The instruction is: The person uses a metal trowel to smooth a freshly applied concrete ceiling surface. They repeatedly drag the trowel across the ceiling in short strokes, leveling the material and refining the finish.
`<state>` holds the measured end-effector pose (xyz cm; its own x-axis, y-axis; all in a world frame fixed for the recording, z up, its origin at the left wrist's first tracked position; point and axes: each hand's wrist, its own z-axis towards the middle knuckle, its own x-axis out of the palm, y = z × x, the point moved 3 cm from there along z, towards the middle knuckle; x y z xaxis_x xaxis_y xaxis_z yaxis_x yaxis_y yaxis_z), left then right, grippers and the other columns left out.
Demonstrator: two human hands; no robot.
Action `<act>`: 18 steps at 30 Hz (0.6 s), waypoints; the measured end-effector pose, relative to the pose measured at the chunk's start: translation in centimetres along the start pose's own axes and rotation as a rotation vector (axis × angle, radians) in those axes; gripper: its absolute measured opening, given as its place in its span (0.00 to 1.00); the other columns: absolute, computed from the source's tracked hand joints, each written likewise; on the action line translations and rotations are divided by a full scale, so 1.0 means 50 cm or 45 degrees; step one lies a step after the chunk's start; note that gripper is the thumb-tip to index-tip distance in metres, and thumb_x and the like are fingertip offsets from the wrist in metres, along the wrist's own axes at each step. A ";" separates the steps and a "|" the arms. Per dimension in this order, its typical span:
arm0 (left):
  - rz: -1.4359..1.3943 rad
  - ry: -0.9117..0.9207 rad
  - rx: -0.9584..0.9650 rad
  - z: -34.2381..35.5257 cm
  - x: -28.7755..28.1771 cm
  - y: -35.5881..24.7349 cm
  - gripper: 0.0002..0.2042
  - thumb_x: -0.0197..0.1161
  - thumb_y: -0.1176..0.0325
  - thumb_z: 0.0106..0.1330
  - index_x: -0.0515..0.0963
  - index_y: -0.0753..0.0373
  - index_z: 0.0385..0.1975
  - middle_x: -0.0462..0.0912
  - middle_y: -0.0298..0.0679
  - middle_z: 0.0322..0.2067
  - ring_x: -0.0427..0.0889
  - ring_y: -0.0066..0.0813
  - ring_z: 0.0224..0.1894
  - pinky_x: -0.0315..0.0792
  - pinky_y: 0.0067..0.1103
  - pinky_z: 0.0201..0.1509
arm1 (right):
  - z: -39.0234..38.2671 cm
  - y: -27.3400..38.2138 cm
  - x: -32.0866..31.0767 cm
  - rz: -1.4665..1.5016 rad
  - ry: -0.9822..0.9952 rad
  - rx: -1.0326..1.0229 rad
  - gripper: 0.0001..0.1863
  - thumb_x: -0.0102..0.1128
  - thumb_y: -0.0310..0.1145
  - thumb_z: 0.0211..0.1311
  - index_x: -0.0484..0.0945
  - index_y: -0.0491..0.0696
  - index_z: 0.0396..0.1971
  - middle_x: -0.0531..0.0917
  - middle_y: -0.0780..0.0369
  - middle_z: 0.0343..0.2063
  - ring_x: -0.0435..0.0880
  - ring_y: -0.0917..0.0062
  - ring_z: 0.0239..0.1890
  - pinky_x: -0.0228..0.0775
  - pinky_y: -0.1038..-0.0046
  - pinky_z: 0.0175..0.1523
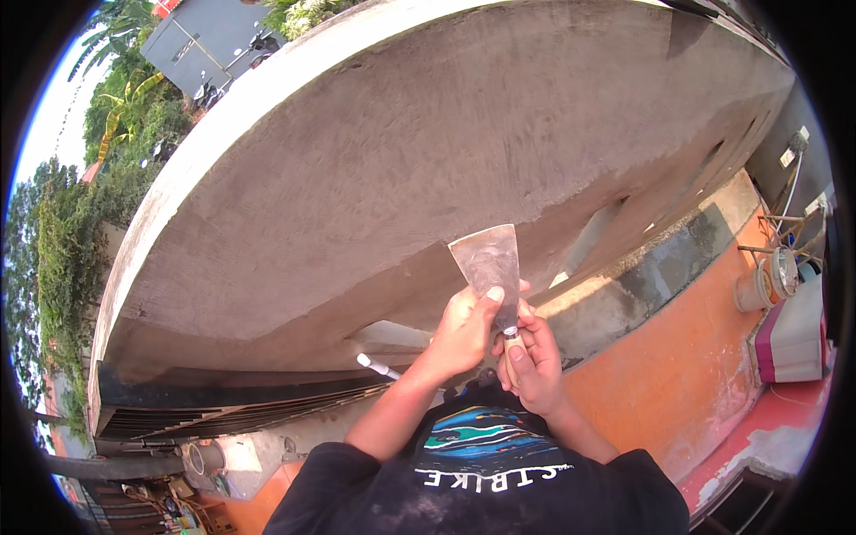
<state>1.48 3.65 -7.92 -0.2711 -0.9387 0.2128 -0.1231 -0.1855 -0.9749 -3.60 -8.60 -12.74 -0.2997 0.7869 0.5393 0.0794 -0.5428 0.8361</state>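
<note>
A putty knife with a wide, dull metal blade and a short wooden handle is held up in front of my chest, blade pointing away from me. My right hand is wrapped round the wooden handle. Against the lower part of the blade, my left hand presses its thumb on the face, with fingers behind; those fingers are partly hidden. Beyond the blade rises a grey-brown plastered wall, apart from the tool as far as I can tell.
A white pole end sticks out beside my left forearm. To the right lie an orange floor, buckets and a white-and-maroon sack. Dark metal bars run along the lower left. Plants stand beyond the wall's pale top edge.
</note>
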 end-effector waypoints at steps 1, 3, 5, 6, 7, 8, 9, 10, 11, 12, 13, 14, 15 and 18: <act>-0.020 0.002 -0.016 0.003 0.002 0.002 0.23 0.43 0.55 0.77 0.72 0.72 0.51 0.83 0.43 0.34 0.82 0.27 0.37 0.72 0.17 0.23 | -0.001 -0.001 0.001 -0.004 -0.026 -0.040 0.22 0.48 0.34 0.73 0.56 0.42 0.61 0.75 0.54 0.37 0.69 0.85 0.16 0.63 0.85 0.21; -0.033 -0.022 0.017 0.009 0.007 0.004 0.23 0.42 0.56 0.76 0.72 0.72 0.50 0.82 0.42 0.32 0.82 0.28 0.38 0.71 0.16 0.22 | 0.000 0.000 0.000 -0.040 -0.060 -0.077 0.22 0.47 0.32 0.73 0.56 0.42 0.61 0.76 0.54 0.37 0.68 0.86 0.16 0.62 0.85 0.21; -0.041 -0.031 0.000 0.012 0.009 0.005 0.22 0.41 0.56 0.76 0.72 0.72 0.50 0.81 0.42 0.31 0.82 0.29 0.39 0.72 0.17 0.25 | 0.002 0.004 -0.004 -0.084 -0.066 -0.082 0.21 0.46 0.30 0.73 0.56 0.42 0.61 0.76 0.54 0.38 0.66 0.87 0.16 0.62 0.86 0.22; -0.047 -0.029 -0.027 0.012 0.009 0.007 0.22 0.40 0.57 0.76 0.72 0.72 0.49 0.81 0.42 0.30 0.82 0.30 0.40 0.73 0.19 0.27 | 0.003 0.006 -0.005 -0.135 -0.076 -0.065 0.21 0.47 0.30 0.73 0.57 0.42 0.61 0.76 0.54 0.38 0.66 0.87 0.16 0.62 0.86 0.22; -0.070 -0.042 -0.056 0.013 0.008 0.010 0.22 0.40 0.57 0.76 0.73 0.72 0.49 0.80 0.42 0.30 0.82 0.31 0.41 0.75 0.21 0.30 | 0.002 0.008 -0.006 -0.163 -0.078 -0.058 0.21 0.47 0.29 0.73 0.57 0.42 0.61 0.76 0.54 0.38 0.67 0.88 0.16 0.62 0.86 0.22; -0.065 -0.027 -0.030 0.014 0.008 0.011 0.22 0.40 0.57 0.76 0.73 0.71 0.49 0.80 0.42 0.30 0.82 0.32 0.41 0.75 0.23 0.33 | 0.002 0.010 -0.007 -0.193 -0.078 -0.053 0.21 0.47 0.29 0.72 0.57 0.42 0.61 0.76 0.54 0.38 0.67 0.88 0.17 0.62 0.86 0.22; -0.074 -0.027 -0.004 0.015 0.008 0.013 0.22 0.40 0.57 0.75 0.73 0.71 0.49 0.80 0.42 0.29 0.81 0.33 0.41 0.76 0.25 0.37 | 0.001 0.011 -0.008 -0.202 -0.086 -0.041 0.21 0.48 0.29 0.72 0.57 0.42 0.61 0.76 0.54 0.38 0.67 0.88 0.17 0.62 0.86 0.22; -0.081 -0.021 -0.002 0.016 0.008 0.016 0.22 0.40 0.57 0.75 0.73 0.71 0.48 0.80 0.42 0.29 0.81 0.34 0.41 0.77 0.27 0.41 | 0.000 0.012 -0.009 -0.210 -0.094 -0.030 0.21 0.48 0.29 0.72 0.58 0.42 0.61 0.76 0.55 0.38 0.67 0.88 0.17 0.62 0.86 0.22; -0.080 -0.033 0.014 0.017 0.006 0.020 0.22 0.40 0.57 0.75 0.73 0.70 0.48 0.80 0.42 0.29 0.81 0.34 0.41 0.76 0.29 0.44 | -0.001 0.012 -0.010 -0.219 -0.101 -0.018 0.21 0.48 0.29 0.72 0.58 0.42 0.61 0.77 0.55 0.38 0.67 0.88 0.17 0.62 0.86 0.22; -0.077 -0.038 0.006 0.016 0.005 0.025 0.22 0.40 0.56 0.75 0.73 0.70 0.47 0.80 0.42 0.28 0.81 0.34 0.40 0.75 0.31 0.47 | -0.003 0.012 -0.010 -0.223 -0.107 -0.027 0.20 0.48 0.29 0.72 0.59 0.42 0.60 0.77 0.55 0.38 0.67 0.88 0.17 0.62 0.86 0.22; -0.088 -0.034 -0.002 0.017 0.004 0.030 0.22 0.40 0.56 0.75 0.73 0.70 0.47 0.79 0.42 0.28 0.81 0.34 0.40 0.74 0.32 0.50 | -0.003 0.012 -0.011 -0.227 -0.114 -0.036 0.19 0.48 0.29 0.72 0.59 0.42 0.59 0.77 0.55 0.38 0.67 0.88 0.17 0.61 0.86 0.22; -0.118 -0.023 0.023 0.018 0.003 0.033 0.22 0.41 0.56 0.76 0.73 0.71 0.48 0.80 0.41 0.29 0.79 0.29 0.34 0.72 0.27 0.41 | -0.004 0.011 -0.011 -0.231 -0.106 -0.030 0.18 0.49 0.29 0.72 0.60 0.42 0.58 0.77 0.56 0.38 0.67 0.88 0.17 0.61 0.86 0.22; -0.162 -0.002 0.049 0.018 0.003 0.036 0.22 0.41 0.56 0.76 0.73 0.71 0.49 0.81 0.40 0.30 0.77 0.24 0.29 0.70 0.22 0.32 | -0.004 0.012 -0.011 -0.241 -0.120 -0.039 0.17 0.49 0.28 0.71 0.61 0.42 0.57 0.78 0.57 0.39 0.69 0.89 0.19 0.63 0.86 0.24; -0.228 0.021 0.079 0.019 0.004 0.041 0.23 0.41 0.55 0.77 0.73 0.71 0.50 0.81 0.39 0.30 0.74 0.19 0.23 0.67 0.16 0.24 | -0.004 0.013 -0.012 -0.281 -0.131 -0.043 0.16 0.51 0.24 0.69 0.62 0.43 0.54 0.79 0.59 0.40 0.73 0.90 0.23 0.65 0.87 0.27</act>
<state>2.09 2.83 -9.95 -0.2657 -0.8844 0.3837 -0.1118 -0.3671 -0.9235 -3.54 -9.47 -12.55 -0.2080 0.9122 0.3531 -0.0093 -0.3628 0.9318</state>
